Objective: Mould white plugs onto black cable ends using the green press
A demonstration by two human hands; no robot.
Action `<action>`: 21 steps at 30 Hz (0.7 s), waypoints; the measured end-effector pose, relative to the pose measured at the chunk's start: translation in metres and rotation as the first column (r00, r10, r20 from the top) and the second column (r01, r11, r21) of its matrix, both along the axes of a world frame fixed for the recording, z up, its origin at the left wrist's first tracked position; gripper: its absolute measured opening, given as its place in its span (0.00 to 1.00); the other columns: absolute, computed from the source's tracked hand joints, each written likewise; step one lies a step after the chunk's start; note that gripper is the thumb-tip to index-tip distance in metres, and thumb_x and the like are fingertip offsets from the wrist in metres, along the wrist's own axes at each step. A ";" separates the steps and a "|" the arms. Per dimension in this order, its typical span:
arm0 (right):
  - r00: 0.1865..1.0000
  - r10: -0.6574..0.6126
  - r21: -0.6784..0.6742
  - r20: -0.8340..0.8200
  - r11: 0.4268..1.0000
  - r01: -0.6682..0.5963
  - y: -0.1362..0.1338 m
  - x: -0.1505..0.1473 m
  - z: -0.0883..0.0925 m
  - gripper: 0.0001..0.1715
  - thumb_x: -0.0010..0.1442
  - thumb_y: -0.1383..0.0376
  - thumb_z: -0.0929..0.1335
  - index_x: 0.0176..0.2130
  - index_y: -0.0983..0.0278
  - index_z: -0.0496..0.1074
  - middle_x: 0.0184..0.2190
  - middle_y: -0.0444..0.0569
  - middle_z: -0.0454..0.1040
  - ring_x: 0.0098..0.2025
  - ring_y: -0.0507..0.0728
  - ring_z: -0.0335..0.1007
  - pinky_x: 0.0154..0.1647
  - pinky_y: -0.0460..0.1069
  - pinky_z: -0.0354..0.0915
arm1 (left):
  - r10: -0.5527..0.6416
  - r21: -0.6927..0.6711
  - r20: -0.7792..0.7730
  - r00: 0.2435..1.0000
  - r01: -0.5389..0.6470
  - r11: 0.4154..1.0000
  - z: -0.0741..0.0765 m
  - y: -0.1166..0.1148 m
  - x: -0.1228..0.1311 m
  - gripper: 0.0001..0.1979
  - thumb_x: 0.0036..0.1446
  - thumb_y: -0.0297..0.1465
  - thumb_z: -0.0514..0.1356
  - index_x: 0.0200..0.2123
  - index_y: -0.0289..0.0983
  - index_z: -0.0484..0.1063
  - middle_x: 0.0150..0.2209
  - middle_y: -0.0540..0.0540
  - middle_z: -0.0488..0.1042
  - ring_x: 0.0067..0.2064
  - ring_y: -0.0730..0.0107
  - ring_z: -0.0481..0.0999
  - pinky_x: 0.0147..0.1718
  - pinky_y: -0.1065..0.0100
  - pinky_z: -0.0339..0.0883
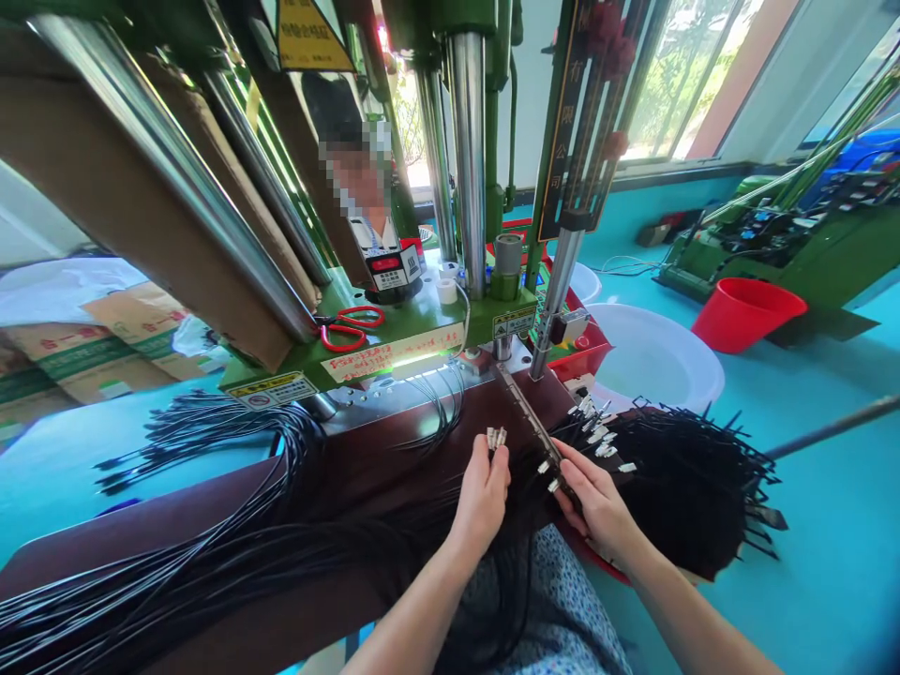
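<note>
Left hand (485, 487): up over the dark brown surface (394, 441), fingers pressed together, pinching a small cluster of metal plug tips (496, 438) upright at the fingertips.
Right hand (597, 502): fingers curled shut over the near end of the slotted metal bar (524, 412), thumb on top; what sits under the fingertips too small to tell.
Slotted metal bar: lying slantwise on the surface, far end up at the green press (422, 323), near end in the right hand, between both hands.
Loose plugs (597, 436): silver ends scattered just right of the bar, on top of the black cable heap (675, 487) (a real tangle, that one).
Cable bundle (211, 525): long black strands sweeping across the surface's left side, draped toward the lap.
Press: steel columns (468, 141) rising overhead, red-handled scissors (352, 323) and a white tape roll (447, 290) resting on its green deck.
Beyond the press: another person (376, 234), partly hidden by the columns.
Floor, right: white basin (653, 361) near the heap, red bucket (745, 309) farther back.
Floor, left: cardboard boxes (105, 337).
</note>
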State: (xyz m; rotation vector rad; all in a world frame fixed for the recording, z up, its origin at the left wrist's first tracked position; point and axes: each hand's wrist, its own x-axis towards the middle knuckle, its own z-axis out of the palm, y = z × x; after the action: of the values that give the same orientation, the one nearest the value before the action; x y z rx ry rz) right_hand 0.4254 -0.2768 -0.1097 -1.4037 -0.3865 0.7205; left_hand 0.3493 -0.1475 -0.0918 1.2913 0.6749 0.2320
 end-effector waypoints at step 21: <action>0.951 0.197 -0.119 0.240 0.978 -0.172 0.001 -0.001 -0.004 0.30 0.61 0.55 0.60 0.57 0.67 0.57 0.15 0.38 0.56 0.16 0.47 0.49 0.14 0.42 0.46 | -0.060 -0.062 0.012 0.998 0.061 0.996 0.003 0.002 0.000 0.17 0.47 0.43 0.57 0.21 0.36 0.60 0.11 0.61 0.50 0.11 0.86 0.45 0.10 0.77 0.39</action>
State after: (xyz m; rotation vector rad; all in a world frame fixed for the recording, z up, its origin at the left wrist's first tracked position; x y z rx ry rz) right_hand 0.4241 -0.2763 -0.1137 -1.5709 -0.6972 0.7224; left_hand 0.3490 -0.1454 -0.0884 1.2483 0.6289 0.1671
